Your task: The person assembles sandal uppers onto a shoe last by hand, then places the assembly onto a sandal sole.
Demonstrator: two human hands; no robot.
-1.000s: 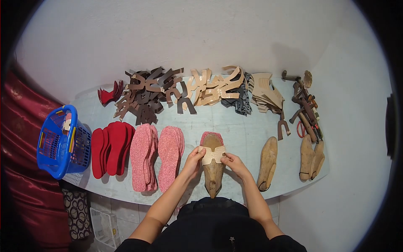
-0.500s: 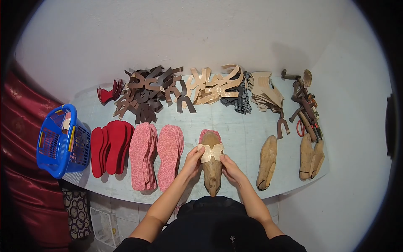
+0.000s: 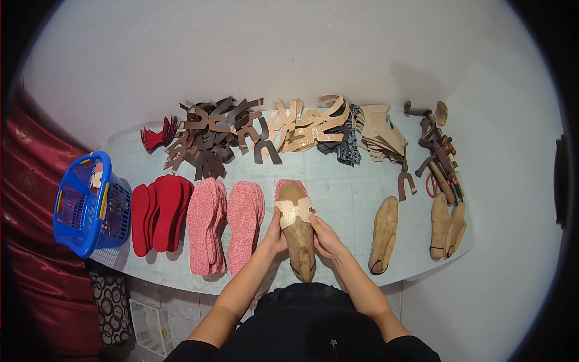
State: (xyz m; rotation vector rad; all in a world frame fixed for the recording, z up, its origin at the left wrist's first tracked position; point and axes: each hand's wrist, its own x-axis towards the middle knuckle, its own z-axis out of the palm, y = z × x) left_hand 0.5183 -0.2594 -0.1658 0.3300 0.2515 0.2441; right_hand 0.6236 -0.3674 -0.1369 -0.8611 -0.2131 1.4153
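Observation:
A wooden shoe last (image 3: 299,244) stands out from the table's front edge, its toe pointing away from me. Across its forefoot lies a cream, crocodile-textured sandal strap (image 3: 294,212). A pink speckled insole (image 3: 280,189) shows around the toe, under the last. My left hand (image 3: 275,235) is closed along the left side of the last and strap. From the right, my right hand (image 3: 326,237) grips the last, its thumb at the strap's right end. The fingers beneath are hidden.
Pink insoles (image 3: 206,229) and red insoles (image 3: 169,211) lie in stacks at left, beside a blue basket (image 3: 90,232). Cut strap pieces (image 3: 211,130) are heaped along the back. More lasts (image 3: 384,232) and hand tools (image 3: 439,154) lie at right.
The last's toe has swung left and slightly away from me, with the strap and insole. My left fingers have slipped off the strap's top to its side; my right thumb has risen along the strap's edge.

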